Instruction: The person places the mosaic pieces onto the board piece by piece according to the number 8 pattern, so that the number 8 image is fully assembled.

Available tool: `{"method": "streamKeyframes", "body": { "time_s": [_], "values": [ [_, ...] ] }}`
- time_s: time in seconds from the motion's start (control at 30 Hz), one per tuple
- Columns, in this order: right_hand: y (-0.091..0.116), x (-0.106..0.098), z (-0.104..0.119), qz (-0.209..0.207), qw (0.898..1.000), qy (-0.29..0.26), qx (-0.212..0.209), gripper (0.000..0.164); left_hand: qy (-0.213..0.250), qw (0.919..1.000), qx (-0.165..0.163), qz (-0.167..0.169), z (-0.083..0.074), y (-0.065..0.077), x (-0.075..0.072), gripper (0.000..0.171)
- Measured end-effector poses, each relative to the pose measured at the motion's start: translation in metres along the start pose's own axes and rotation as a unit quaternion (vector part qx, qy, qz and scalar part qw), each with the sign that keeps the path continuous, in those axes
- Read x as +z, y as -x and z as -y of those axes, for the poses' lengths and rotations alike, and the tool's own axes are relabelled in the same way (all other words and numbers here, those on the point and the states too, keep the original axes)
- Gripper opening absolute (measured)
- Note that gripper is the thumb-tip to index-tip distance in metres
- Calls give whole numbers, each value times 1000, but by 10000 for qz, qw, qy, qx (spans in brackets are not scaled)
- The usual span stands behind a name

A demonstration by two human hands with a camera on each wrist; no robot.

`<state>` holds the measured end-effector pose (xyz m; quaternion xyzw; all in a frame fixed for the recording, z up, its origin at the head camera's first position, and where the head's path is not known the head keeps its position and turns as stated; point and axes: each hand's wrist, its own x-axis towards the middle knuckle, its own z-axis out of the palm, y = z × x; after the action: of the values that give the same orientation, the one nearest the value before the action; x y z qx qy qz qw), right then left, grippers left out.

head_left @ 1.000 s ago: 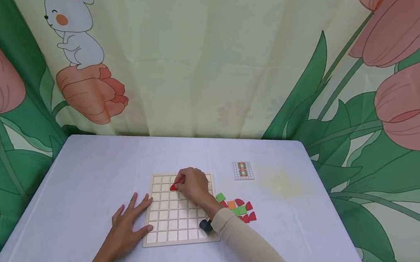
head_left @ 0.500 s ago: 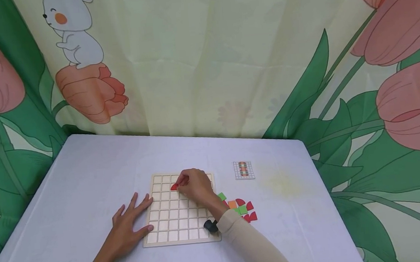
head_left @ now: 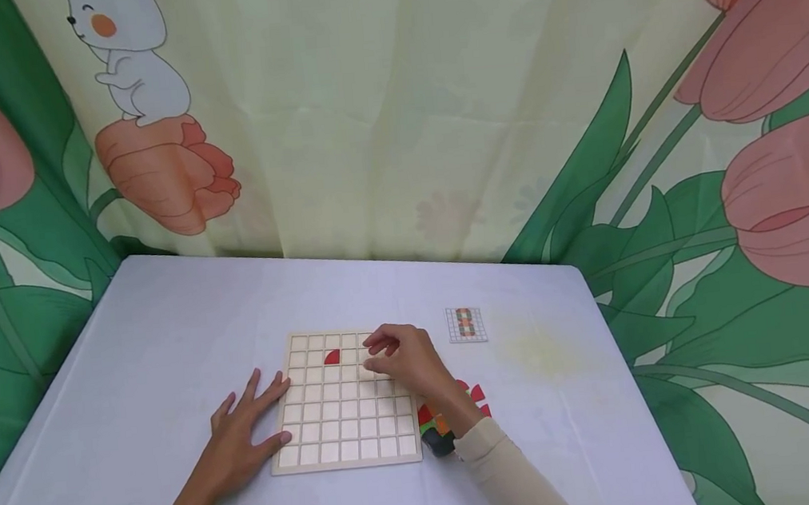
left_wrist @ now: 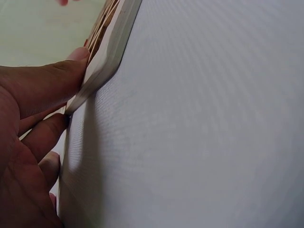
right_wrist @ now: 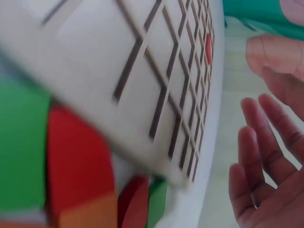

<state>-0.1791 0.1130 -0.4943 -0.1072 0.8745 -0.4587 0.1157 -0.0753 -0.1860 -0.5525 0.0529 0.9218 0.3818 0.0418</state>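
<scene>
A square wooden grid board [head_left: 329, 431] lies on the table, with one red quarter-circle tile [head_left: 332, 357] in a cell near its far edge. My left hand [head_left: 241, 431] rests at the board's left side, fingers spread. In the left wrist view its thumb [left_wrist: 54, 83] touches the board's rim [left_wrist: 111, 59]. Over the right part of the board is my right hand [head_left: 414, 364], fingers loosely bent and holding nothing. The right wrist view shows those fingers [right_wrist: 266, 142] apart, and the red tile far off among the cells.
Loose red, green and orange tiles [head_left: 478, 393] lie right of the board, partly hidden by the right forearm. A small printed pattern card [head_left: 465, 325] lies beyond them. A printed curtain [head_left: 365, 128] hangs behind the table [head_left: 186, 320].
My right hand has let go of the red quarter-circle tile and moved to the right. The tile stays in its cell. My left hand keeps its place at the board.
</scene>
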Motion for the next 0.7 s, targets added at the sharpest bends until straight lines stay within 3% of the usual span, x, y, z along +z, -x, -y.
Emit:
{"method": "streamKeyframes", "body": {
  "time_s": [0.2, 0.7],
  "values": [
    [9, -23, -19, -261, 9995, 188, 22, 26, 33, 10000, -8, 25, 0, 0, -1, 87],
    [43, -55, -58, -620, 9926, 540, 896, 27, -4, 10000, -16, 74, -2, 0, -1, 86]
  ]
}}
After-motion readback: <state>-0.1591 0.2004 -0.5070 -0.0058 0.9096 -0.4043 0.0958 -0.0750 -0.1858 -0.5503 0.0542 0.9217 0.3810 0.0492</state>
